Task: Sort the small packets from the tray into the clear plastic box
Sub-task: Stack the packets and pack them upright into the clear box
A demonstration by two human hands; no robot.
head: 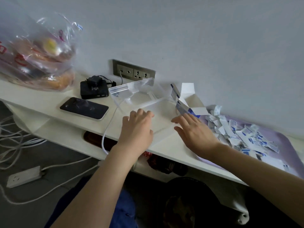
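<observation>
Head camera: a black flat smartphone (83,110) lies at left. Your left hand (136,127), fingers relaxed, sits at the near rim of the clear rectangular plastic box (146,100). Your right hand (194,132), fingers spread, holds nothing beside it. Small white-and-blue packets (243,134) lie heaped on the lilac tray (289,143) at right.

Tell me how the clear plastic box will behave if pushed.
The clear plastic box looks thin-walled and empty, so probably light and apt to slide on the desk. Its open lid stands at the back, so it may tip rearward when lifted.
</observation>
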